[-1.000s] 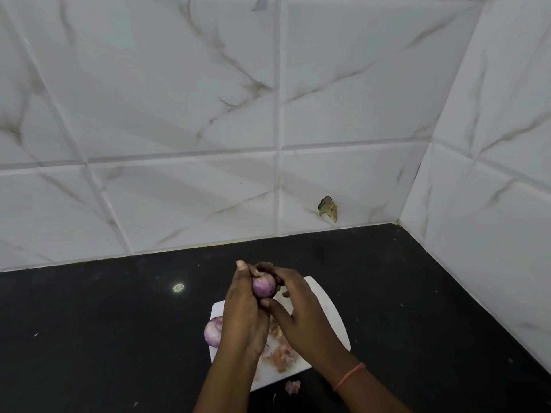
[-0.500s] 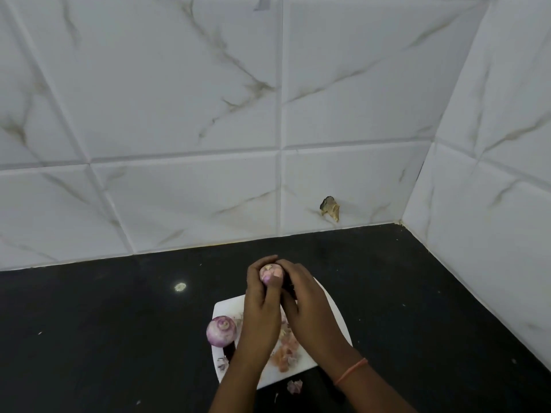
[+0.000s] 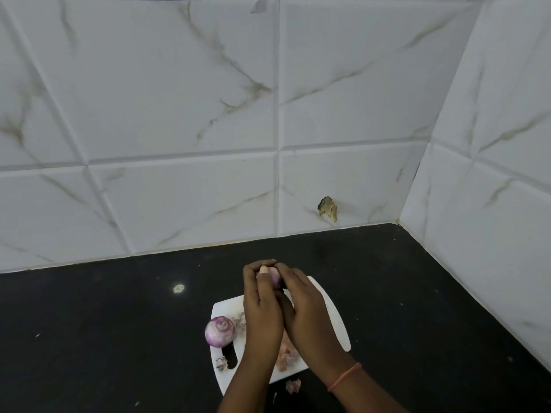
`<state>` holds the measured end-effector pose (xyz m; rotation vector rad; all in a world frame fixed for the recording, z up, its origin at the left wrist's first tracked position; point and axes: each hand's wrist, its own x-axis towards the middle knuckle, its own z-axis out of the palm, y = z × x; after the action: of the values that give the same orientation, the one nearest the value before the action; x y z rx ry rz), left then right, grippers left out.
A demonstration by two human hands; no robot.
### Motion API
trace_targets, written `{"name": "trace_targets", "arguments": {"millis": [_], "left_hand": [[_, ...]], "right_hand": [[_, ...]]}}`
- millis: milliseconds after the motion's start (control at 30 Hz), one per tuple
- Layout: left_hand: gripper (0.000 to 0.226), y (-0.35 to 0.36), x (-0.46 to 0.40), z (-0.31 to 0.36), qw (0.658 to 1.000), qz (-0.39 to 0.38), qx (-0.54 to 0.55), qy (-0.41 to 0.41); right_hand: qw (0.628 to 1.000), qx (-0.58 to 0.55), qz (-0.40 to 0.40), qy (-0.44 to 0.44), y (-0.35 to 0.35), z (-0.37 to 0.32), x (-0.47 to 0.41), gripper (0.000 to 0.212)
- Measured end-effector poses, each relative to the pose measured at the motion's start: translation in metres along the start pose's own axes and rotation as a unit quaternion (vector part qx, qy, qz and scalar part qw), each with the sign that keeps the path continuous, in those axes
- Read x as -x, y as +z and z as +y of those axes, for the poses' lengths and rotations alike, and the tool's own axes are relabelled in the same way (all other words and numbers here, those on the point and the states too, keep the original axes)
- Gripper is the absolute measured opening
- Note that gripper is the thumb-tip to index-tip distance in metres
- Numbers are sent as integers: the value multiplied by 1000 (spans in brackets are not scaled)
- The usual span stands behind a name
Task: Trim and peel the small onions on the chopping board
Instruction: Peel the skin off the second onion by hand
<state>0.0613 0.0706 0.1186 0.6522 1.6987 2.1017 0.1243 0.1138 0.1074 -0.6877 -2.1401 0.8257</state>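
Above the far edge of the chopping board (image 3: 334, 320), one small onion (image 3: 274, 277) is pinched between the curled fingertips of the left hand (image 3: 262, 305) and right hand (image 3: 304, 308), both equally near; its long axis cannot be told. A second, peeled onion (image 3: 220, 330) rests on the board's left edge. Two onions are counted, with several peel scraps (image 3: 287, 354).

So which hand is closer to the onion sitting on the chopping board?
Left. The left hand is just right of the onion in the picture, apart from it; the right hand lies beyond the left.
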Motion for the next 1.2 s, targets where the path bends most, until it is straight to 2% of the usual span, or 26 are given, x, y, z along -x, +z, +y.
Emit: {"name": "trace_targets", "arguments": {"millis": [100, 233, 400, 500, 567, 633, 733, 867, 1100, 1200], "left_hand": [[32, -7, -7, 2, 1000, -8, -7, -3], [38, -16, -14, 8, 997, -69, -17, 2], [43, -22, -16, 14, 996, -89, -15, -23], [48, -20, -14, 14, 991, -129, -13, -46], [38, -17, -12, 8, 988, -148, -21, -30], [26, -13, -9, 2, 990, -134, -46, 5], [29, -6, -6, -7, 992, -75, -86, 52], [41, 2, -5, -11, 997, 3, -72, 27], [38, 3, -9, -1, 1000, 9, -15, 4], [41, 0, -9, 5, 1000, 17, 3, -13]], "right_hand": [[1000, -8, -8, -2, -2, 2, 0, 43], [999, -34, -12, 11, -9, 6, -3, 41], [979, -158, -80, 101, -17, 1, -8, 40], [962, -220, -79, 145, -17, -1, -11, 31], [954, -244, -70, 160, -16, -5, -11, 29], [958, -229, -58, 165, -14, -6, -11, 30], [966, -195, -51, 163, -8, -8, -8, 31], [968, -191, -47, 157, -8, -11, -8, 31], [964, -219, -61, 139, -21, -13, -12, 37], [964, -216, -76, 134, -22, -12, -14, 34]]}}
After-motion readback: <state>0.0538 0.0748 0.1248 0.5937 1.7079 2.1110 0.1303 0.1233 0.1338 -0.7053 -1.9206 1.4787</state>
